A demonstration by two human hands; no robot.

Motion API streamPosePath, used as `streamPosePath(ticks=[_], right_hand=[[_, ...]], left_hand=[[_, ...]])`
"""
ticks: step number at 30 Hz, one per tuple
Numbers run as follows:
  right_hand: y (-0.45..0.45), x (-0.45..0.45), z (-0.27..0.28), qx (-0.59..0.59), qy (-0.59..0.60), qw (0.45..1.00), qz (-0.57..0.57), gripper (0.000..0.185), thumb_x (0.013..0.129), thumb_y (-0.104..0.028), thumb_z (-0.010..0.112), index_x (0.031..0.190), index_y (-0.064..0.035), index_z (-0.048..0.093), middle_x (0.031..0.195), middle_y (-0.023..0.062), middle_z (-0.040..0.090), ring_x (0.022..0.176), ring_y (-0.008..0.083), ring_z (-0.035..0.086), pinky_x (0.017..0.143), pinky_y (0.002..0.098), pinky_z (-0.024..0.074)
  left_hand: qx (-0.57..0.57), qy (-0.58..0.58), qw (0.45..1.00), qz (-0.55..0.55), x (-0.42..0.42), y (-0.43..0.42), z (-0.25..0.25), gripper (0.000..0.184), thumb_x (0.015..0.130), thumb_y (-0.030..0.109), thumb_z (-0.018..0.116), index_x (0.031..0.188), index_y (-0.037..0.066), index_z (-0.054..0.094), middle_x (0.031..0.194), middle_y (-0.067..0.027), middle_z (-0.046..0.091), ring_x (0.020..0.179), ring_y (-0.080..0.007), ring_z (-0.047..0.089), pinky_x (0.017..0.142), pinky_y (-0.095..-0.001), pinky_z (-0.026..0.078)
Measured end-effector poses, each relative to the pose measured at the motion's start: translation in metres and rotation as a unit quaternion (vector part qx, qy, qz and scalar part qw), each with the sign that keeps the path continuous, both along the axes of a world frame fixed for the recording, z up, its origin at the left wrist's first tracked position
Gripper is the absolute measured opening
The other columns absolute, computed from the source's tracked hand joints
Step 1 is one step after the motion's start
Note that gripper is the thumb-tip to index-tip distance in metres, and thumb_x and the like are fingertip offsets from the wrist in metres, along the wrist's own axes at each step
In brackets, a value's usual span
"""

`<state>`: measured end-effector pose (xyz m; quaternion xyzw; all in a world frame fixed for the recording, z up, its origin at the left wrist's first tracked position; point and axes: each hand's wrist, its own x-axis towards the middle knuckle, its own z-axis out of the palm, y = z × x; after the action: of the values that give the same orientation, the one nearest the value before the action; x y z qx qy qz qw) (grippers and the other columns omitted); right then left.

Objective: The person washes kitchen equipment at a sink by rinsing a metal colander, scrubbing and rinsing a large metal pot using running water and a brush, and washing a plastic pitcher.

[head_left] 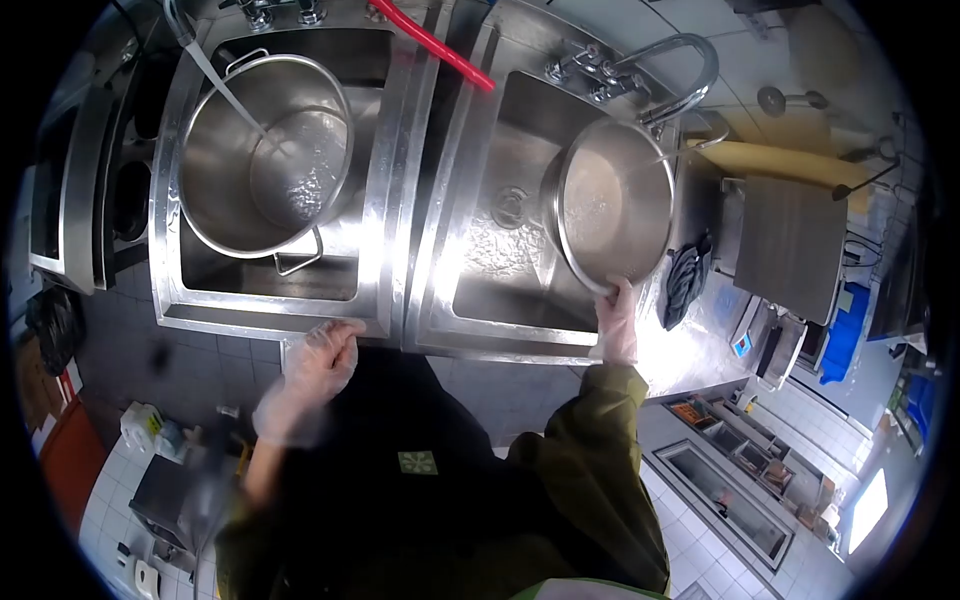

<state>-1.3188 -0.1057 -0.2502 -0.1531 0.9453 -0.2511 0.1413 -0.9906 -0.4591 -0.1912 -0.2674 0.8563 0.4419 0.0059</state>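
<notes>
My right hand (618, 315), in a clear plastic glove, grips the near rim of a steel mixing bowl (645, 225). The bowl tilts in the right sink, with pale, cloudy contents at its bottom that I cannot identify. My left hand (328, 362), gloved too, hovers by the front edge of the left sink; its fingers are curled together and nothing shows in them. In that sink a large steel pot (225, 190) with two loop handles leans to one side. Water gathers inside the pot, below a pale hose (225, 90).
The right sink (500, 300) has a drain and a wet floor. A curved faucet (705, 75) arches near the bowl. A red hose (435, 42) crosses the divider between the sinks. Right of the bowl lie a dark cloth (685, 285) and a steel box (790, 245).
</notes>
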Motion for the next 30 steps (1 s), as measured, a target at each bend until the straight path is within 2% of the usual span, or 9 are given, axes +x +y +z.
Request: streamPosePath(ticks=[3, 6, 7, 10, 14, 18, 22, 27, 30], right_hand=[[-0.025, 0.009, 0.019, 0.008, -0.027, 0.999, -0.029, 0.037, 0.073, 0.003, 0.059, 0.108, -0.0023, 0.051, 0.091, 0.0125, 0.055, 0.085, 0.0228, 0.057, 0.073, 0.0304, 0.0454], [0.028, -0.005, -0.023, -0.137, 0.009, 0.988, 0.066, 0.037, 0.074, 0.003, 0.057, 0.11, -0.0039, 0.051, 0.091, 0.0124, 0.055, 0.086, 0.0235, 0.058, 0.076, 0.031, 0.0448], [0.033, -0.012, -0.02, -0.105, -0.038, 0.991, 0.073, 0.039, 0.075, 0.003, 0.057, 0.112, -0.0041, 0.05, 0.093, 0.0135, 0.056, 0.087, 0.0235, 0.058, 0.077, 0.031, 0.0452], [-0.018, 0.009, 0.017, -0.002, 0.101, 0.991, 0.082, 0.034, 0.077, 0.004, 0.057, 0.109, -0.0019, 0.049, 0.08, 0.0047, 0.05, 0.062, 0.0116, 0.048, 0.06, 0.025, 0.0435], [-0.004, 0.013, 0.006, -0.049, 0.034, 0.997, 0.052, 0.033, 0.075, 0.004, 0.055, 0.108, -0.0024, 0.05, 0.075, 0.0028, 0.049, 0.065, 0.0105, 0.048, 0.059, 0.0232, 0.0406], [0.0, 0.005, -0.004, 0.005, 0.103, 0.993, 0.062, 0.033, 0.076, 0.003, 0.055, 0.108, -0.0023, 0.05, 0.074, 0.0028, 0.049, 0.066, 0.0115, 0.049, 0.06, 0.0237, 0.0409], [-0.039, 0.016, 0.016, -0.117, 0.042, 0.991, 0.057, 0.031, 0.076, 0.003, 0.056, 0.107, -0.0023, 0.05, 0.073, 0.0029, 0.048, 0.064, 0.0133, 0.047, 0.061, 0.0247, 0.0415], [-0.016, 0.008, 0.01, -0.043, 0.075, 0.992, 0.091, 0.036, 0.076, 0.004, 0.054, 0.111, -0.0013, 0.05, 0.08, 0.006, 0.051, 0.069, 0.0134, 0.049, 0.064, 0.0244, 0.0419], [-0.042, 0.008, -0.001, -0.064, 0.04, 0.997, 0.01, 0.034, 0.076, 0.004, 0.054, 0.109, -0.0001, 0.05, 0.078, 0.0067, 0.052, 0.067, 0.0144, 0.05, 0.062, 0.0246, 0.0423]], left_hand=[[-0.007, 0.021, 1.0, 0.001, -0.001, 0.003, 0.0, 0.016, 0.08, 0.007, 0.053, 0.095, 0.009, 0.06, 0.089, -0.0089, 0.062, 0.079, -0.0275, 0.06, 0.068, -0.0335, 0.048], [-0.029, 0.009, 0.999, -0.011, 0.003, 0.002, -0.005, 0.016, 0.08, 0.007, 0.053, 0.095, 0.009, 0.06, 0.089, -0.0086, 0.062, 0.08, -0.0274, 0.061, 0.068, -0.0333, 0.049], [-0.02, 0.007, 1.0, -0.005, 0.006, 0.001, -0.006, 0.016, 0.08, 0.008, 0.053, 0.095, 0.009, 0.06, 0.089, -0.0087, 0.062, 0.081, -0.0276, 0.061, 0.069, -0.0332, 0.049], [0.005, 0.007, 1.0, -0.005, 0.007, 0.007, -0.009, 0.016, 0.081, 0.008, 0.053, 0.095, 0.009, 0.06, 0.09, -0.009, 0.062, 0.082, -0.028, 0.061, 0.07, -0.033, 0.049], [-0.003, 0.001, 1.0, -0.023, 0.004, 0.005, -0.005, 0.017, 0.081, 0.008, 0.052, 0.096, 0.008, 0.06, 0.091, -0.0096, 0.062, 0.082, -0.0279, 0.061, 0.07, -0.0326, 0.049], [0.026, -0.015, 0.999, -0.01, 0.008, 0.005, -0.002, 0.017, 0.082, 0.008, 0.052, 0.097, 0.009, 0.06, 0.092, -0.0098, 0.062, 0.082, -0.0278, 0.061, 0.07, -0.0324, 0.049], [0.031, -0.011, 0.999, -0.028, 0.006, 0.006, 0.0, 0.017, 0.082, 0.008, 0.052, 0.096, 0.008, 0.06, 0.091, -0.0099, 0.062, 0.081, -0.0278, 0.061, 0.069, -0.032, 0.049], [0.014, 0.025, 0.999, -0.036, 0.009, 0.008, -0.005, 0.017, 0.082, 0.007, 0.051, 0.097, 0.008, 0.06, 0.092, -0.0098, 0.063, 0.08, -0.0268, 0.062, 0.068, -0.0308, 0.049], [0.078, -0.068, 0.994, -0.018, 0.008, 0.01, -0.001, 0.017, 0.08, 0.006, 0.053, 0.096, 0.007, 0.06, 0.09, -0.0106, 0.062, 0.081, -0.0276, 0.06, 0.072, -0.0337, 0.049]])
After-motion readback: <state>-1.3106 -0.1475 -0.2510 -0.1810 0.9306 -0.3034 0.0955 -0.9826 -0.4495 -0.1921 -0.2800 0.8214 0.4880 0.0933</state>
